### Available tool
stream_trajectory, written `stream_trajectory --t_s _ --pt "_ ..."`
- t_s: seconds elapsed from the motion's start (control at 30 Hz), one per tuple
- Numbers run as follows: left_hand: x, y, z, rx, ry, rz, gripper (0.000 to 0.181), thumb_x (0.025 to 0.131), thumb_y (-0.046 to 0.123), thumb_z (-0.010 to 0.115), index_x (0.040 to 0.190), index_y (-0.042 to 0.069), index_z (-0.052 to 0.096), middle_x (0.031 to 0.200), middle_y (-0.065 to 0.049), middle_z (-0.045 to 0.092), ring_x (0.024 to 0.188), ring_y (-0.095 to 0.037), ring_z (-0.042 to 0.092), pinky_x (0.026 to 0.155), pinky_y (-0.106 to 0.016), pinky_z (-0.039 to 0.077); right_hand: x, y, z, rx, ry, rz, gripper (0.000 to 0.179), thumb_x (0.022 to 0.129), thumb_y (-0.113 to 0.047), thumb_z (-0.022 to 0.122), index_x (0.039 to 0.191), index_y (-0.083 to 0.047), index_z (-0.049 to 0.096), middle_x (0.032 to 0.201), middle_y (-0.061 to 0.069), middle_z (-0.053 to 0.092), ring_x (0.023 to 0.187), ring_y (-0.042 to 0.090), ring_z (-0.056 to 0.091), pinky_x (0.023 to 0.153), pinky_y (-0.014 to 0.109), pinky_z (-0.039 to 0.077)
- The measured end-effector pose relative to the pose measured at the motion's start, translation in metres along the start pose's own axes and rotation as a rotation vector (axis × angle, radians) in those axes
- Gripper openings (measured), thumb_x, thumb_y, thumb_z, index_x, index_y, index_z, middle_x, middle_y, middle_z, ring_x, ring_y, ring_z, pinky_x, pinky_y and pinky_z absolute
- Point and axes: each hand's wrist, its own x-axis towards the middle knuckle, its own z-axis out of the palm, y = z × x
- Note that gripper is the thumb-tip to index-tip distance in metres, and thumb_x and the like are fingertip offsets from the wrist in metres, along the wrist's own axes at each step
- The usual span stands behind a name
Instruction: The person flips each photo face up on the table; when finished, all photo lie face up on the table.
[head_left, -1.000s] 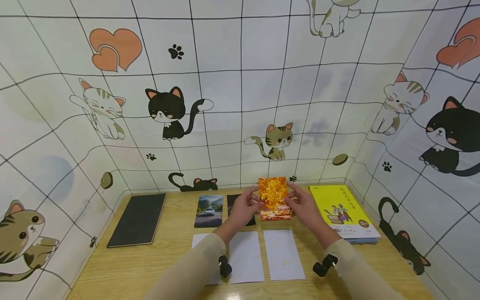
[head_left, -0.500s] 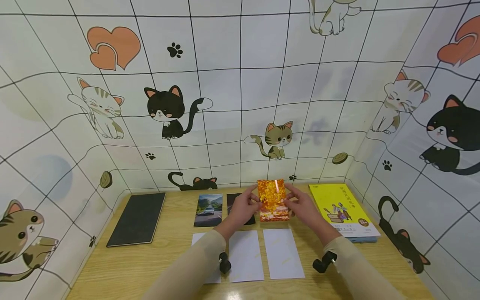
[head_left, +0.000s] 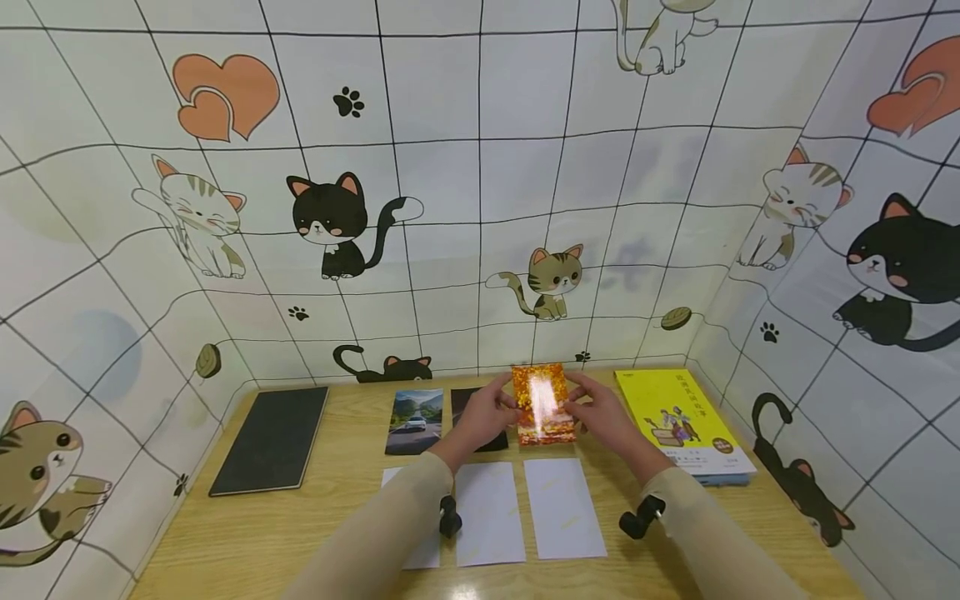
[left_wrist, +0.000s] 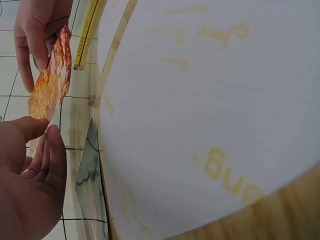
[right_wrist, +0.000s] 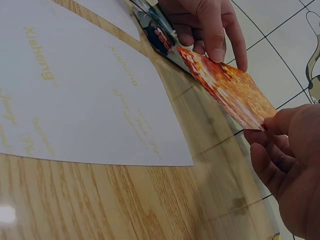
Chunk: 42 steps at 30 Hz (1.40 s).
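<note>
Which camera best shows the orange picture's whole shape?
The head view: the orange picture faces it fairly squarely, though glare whitens its middle. Both wrist views show it slanted, partly covered by the left hand and right hand.

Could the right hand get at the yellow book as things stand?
Probably yes: the yellow book lies beside the right hand, with nothing visible between them. That hand's grip is on the orange photo, though, so it would likely have to leave that to the left hand first.
</note>
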Motion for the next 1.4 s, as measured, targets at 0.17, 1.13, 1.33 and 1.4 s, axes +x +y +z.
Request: stream_trajectory --t_s 0.17,1.13,1.33,1.4 --pt "0.006 -0.003 -0.003 0.056 -0.023 -0.031 0.081 0.103 0.008 0.078 0.173 0.013 0.038 0.106 -0.002 0.068 0.084 -0.018 0.071 0.076 -0.036 0.064 0.004 0.003 0.002 -0.016 0.003 0.016 0.059 0.110 -0.005 0.068 0.165 -0.002 0.048 0.117 0.020 0.065 0.076 0.028 0.069 0.059 0.039 0.059" --pt "0.018 -0.001 -0.002 0.249 -0.061 -0.087 0.076 0.100 0.010 0.083 0.166 0.002 0.046 0.101 -0.002 0.072 0.087 -0.017 0.071 0.092 -0.046 0.062 0.012 0.017 0.008 -0.142 -0.031 0.078 0.055 0.108 -0.005 0.071 0.160 0.002 0.053 0.112 0.014 0.070 0.091 0.022 0.066 0.070 0.032 0.055" --pt "0.022 -0.001 0.000 0.276 -0.066 -0.132 0.077 0.099 0.012 0.085 0.166 0.004 0.047 0.101 -0.001 0.073 0.087 -0.016 0.071 0.092 -0.044 0.063 0.013 0.019 0.009 -0.186 -0.041 0.077 0.055 0.107 -0.007 0.072 0.159 0.002 0.055 0.112 0.013 0.070 0.091 0.023 0.064 0.069 0.032 0.053" --pt "0.023 -0.001 0.001 0.285 -0.066 -0.150 0.078 0.098 0.013 0.086 0.166 0.005 0.048 0.101 0.000 0.073 0.087 -0.015 0.071 0.093 -0.044 0.063 0.014 0.020 0.009 -0.207 -0.046 0.069 0.056 0.107 -0.007 0.073 0.158 0.003 0.055 0.111 0.012 0.071 0.093 0.023 0.064 0.071 0.032 0.052"
